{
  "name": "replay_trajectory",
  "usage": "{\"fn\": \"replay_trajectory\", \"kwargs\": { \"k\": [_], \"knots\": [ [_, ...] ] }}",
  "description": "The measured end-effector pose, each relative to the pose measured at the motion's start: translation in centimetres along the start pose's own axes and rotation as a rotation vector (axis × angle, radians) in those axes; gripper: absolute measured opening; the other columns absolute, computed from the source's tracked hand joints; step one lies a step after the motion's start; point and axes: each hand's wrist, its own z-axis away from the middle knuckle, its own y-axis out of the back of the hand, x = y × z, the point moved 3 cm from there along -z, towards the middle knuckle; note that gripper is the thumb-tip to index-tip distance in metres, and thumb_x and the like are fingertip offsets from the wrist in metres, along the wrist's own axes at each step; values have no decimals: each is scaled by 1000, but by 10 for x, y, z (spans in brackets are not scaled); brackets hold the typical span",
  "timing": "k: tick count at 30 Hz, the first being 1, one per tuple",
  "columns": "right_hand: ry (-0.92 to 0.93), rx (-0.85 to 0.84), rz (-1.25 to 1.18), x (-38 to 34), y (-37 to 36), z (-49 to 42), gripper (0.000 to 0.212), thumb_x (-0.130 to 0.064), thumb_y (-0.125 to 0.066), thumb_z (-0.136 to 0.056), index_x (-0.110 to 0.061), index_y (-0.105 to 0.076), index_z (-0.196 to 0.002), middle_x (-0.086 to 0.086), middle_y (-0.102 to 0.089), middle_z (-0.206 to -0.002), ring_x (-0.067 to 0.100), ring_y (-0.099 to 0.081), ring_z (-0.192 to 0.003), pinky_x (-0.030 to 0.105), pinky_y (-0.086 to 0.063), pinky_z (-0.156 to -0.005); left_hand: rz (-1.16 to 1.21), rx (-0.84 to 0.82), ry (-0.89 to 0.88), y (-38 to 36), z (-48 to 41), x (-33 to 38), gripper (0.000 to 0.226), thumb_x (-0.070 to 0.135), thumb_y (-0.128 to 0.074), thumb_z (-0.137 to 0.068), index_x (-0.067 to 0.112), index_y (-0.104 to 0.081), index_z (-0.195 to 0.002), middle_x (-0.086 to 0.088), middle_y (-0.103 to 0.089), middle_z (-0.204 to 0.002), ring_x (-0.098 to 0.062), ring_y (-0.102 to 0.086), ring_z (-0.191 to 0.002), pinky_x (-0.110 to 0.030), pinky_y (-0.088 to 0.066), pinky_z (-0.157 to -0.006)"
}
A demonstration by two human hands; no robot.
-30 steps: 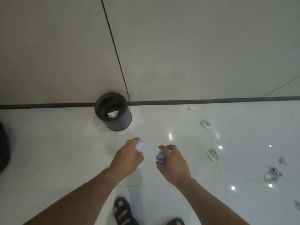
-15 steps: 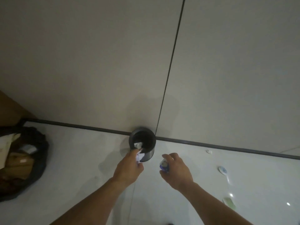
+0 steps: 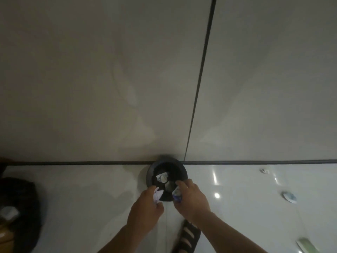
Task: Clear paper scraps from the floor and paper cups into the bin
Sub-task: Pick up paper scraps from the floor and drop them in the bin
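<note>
A small black round bin (image 3: 150, 177) stands on the white floor against the wall, with crumpled paper (image 3: 162, 178) inside. My left hand (image 3: 145, 209) pinches a white paper scrap (image 3: 158, 195) at the bin's near rim. My right hand (image 3: 191, 199) grips a crumpled blue-and-white paper scrap (image 3: 177, 194), also over the near rim. More scraps lie on the floor to the right: a small white scrap (image 3: 264, 171), a round blue-white piece (image 3: 289, 196) and a green piece (image 3: 308, 245).
A dark bag (image 3: 20, 212) with papers in it sits on the floor at the left. The wall rises right behind the bin, with a dark baseboard strip (image 3: 73, 163). My sandalled foot (image 3: 187, 238) is just below my right hand.
Both hands moved forward with their scraps and now hover over the bin's near rim. The view has shifted closer to the bin.
</note>
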Motion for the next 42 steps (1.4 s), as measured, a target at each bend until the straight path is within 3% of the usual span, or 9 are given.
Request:
{"fn": "replay_trajectory", "kwargs": {
  "k": [5,10,14,18,20,25,31,42],
  "knots": [
    [-69,-38,5,31,-51,-64,56,-44,-63,-86,-33,-36,-134,-4,-45,-130,17,-51,-113,31,-50,-94,-17,-117,-28,-32,-81,-31,54,22,-63,-89,18,-40,-138,1,-53,-136,-12,-52,-123,-29,-44,-103],
    [-129,-74,-74,57,-98,-113,70,-46,-67,-82,-30,-31,-141,-1,-40,-138,20,-46,-122,34,-48,-98,-61,-165,-95,-52,-146,-54,64,24,-69,-85,18,-37,-141,-2,-53,-132,-9,-52,-116,-20,-42,-96],
    [-168,-45,-210,60,-118,-125,77,-50,-69,-81,-28,-31,-144,-2,-35,-143,21,-43,-126,36,-45,-103,-91,-199,-115,-58,-166,-68,79,33,-72,-80,23,-28,-145,-2,-47,-135,-15,-51,-120,-33,-47,-98],
    [-232,-15,-250,55,-115,-108,74,-53,-63,-83,-30,-28,-144,-3,-32,-145,19,-41,-126,33,-45,-104,-194,-219,-106,-45,-155,-75,85,39,-67,-84,25,-16,-150,0,-39,-143,-11,-45,-125,-16,-39,-89],
    [-263,-12,-240,53,-106,-92,76,-56,-60,-84,-29,-25,-145,-2,-31,-147,19,-40,-128,32,-43,-103,-208,-250,-131,-35,-149,-66,84,38,-67,-85,26,-15,-150,1,-38,-144,-9,-43,-125,-14,-36,-87],
    [-361,80,-229,49,-62,-44,77,-63,-56,-83,-31,-26,-146,-5,-31,-148,17,-36,-131,32,-42,-103,-278,-296,-238,-5,-138,-10,85,39,-68,-84,24,-17,-150,-3,-31,-150,-17,-35,-136,-23,-33,-100],
    [-545,293,-209,45,41,45,77,-65,-53,-83,-33,-25,-148,-4,-29,-152,19,-32,-137,36,-40,-106,-503,-320,-479,20,-90,116,84,49,-59,-84,24,-13,-151,-1,-23,-155,-20,-26,-140,-38,-31,-112],
    [-768,588,-299,89,179,247,75,-59,-54,-83,-32,-28,-148,-2,-30,-150,20,-28,-137,37,-39,-104,-665,-487,-876,-46,97,310,84,50,-53,-89,21,-7,-152,0,-12,-158,-20,-16,-143,-33,-20,-115]
  ]
}}
